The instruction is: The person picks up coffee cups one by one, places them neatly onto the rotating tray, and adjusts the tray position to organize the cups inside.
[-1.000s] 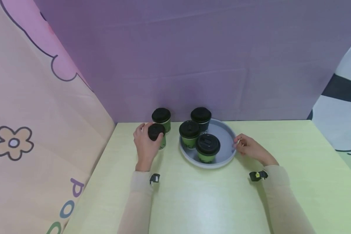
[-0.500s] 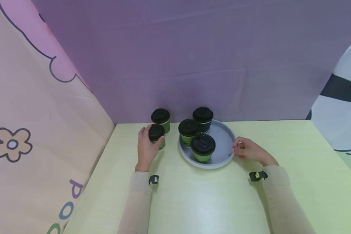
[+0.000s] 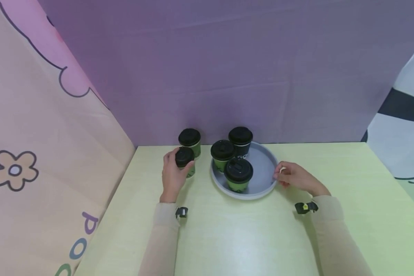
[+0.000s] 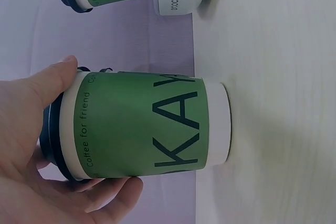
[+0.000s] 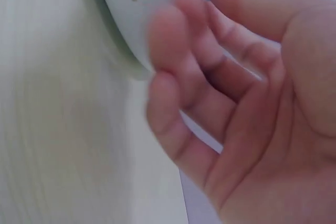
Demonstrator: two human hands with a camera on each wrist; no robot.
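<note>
Grips a lidded green cup (image 3: 190, 171) by its top with the left hand (image 3: 172, 177), thumb and fingers on opposite sides. Bends the fingers of the right hand (image 3: 296, 178) at the right rim of a pale plate (image 3: 263, 165) (pinching or merely touching it, cannot tell). Holds the cup upright at the desk (image 3: 227, 241), left of the plate and well apart from the right hand. Bears a black lid (image 4: 52, 129), large dark letters and a white base. Has another green cup (image 3: 195, 148) just behind and, on the plate, two more green cups (image 3: 237, 186) and one dark cup (image 3: 242, 148).
</note>
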